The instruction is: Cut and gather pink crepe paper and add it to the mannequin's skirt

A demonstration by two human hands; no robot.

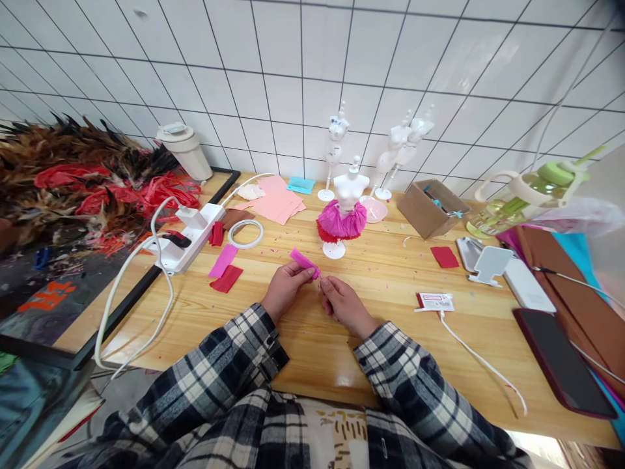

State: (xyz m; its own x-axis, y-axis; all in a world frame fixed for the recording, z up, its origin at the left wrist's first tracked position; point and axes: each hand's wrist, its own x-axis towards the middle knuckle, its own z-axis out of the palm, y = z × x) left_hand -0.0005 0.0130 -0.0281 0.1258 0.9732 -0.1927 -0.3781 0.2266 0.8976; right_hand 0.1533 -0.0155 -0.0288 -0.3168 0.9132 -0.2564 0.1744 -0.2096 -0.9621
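Observation:
My left hand (286,286) pinches a strip of magenta crepe paper (301,259) between thumb and fingers, above the wooden table. The strip's near end looks bunched into small folds. Right beside that end, the fingertips of my right hand (347,307) are pinched together; whatever they grip is too small to make out. Just beyond my hands stands a small white mannequin (350,187) on a round base. It wears a ruffled magenta paper skirt (340,220) with a red lower layer. Pink (222,262) and red (226,279) paper pieces lie to the left.
A roll of tape (245,223) and a white power strip (188,242) with cables lie at left. More white mannequins (336,153) stand by the tiled wall. At right are a cardboard box (424,212), a bottle (512,202), a phone stand (491,264) and a phone (561,358).

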